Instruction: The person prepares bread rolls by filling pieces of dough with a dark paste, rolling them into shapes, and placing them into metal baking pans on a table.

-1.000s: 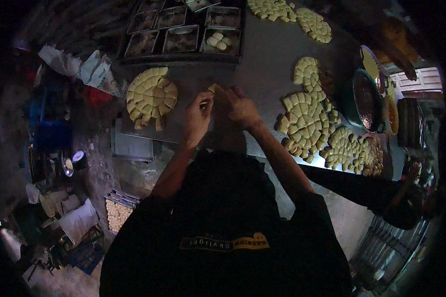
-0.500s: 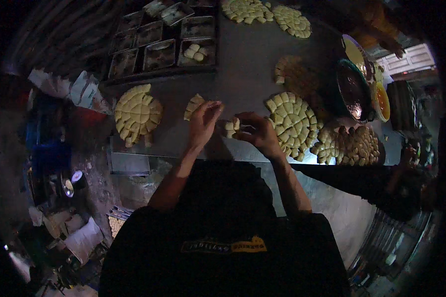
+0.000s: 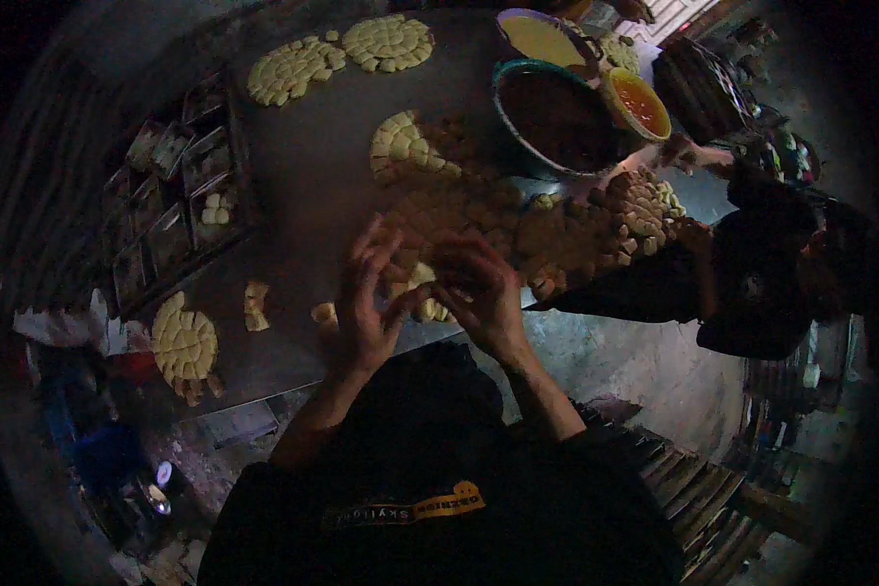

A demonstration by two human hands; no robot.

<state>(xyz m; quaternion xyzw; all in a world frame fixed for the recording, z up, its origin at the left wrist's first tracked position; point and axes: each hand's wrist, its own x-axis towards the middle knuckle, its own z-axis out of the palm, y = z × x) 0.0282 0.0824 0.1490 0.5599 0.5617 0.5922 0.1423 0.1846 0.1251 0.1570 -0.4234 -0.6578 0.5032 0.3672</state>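
Note:
Both hands are over the near edge of the table, at a round of cut dough pieces (image 3: 434,309) that they partly cover. My left hand (image 3: 366,303) has its fingers stretched and spread, slightly blurred, with the thumb reaching to the pale pieces. From the other side, my right hand (image 3: 483,293) bends its fingers over the same dough, thumb and fingers apart; I see no piece held between them. Left of my left hand lies a single dough piece (image 3: 324,313). Farther left is a small dough strip (image 3: 256,306).
A dark tray of metal tins (image 3: 168,232) stands at the left, one holding dough balls (image 3: 216,209). Another dough round (image 3: 186,342) lies near the left end. Basins, one with dark contents (image 3: 560,117), one orange (image 3: 641,105), stand far right. A co-worker's dark sleeve (image 3: 635,285) reaches in from the right.
The view has turned to the right. My right hand no longer shows the dough piece it held. Both hands have gone from the small dough cluster to the larger round at its right.

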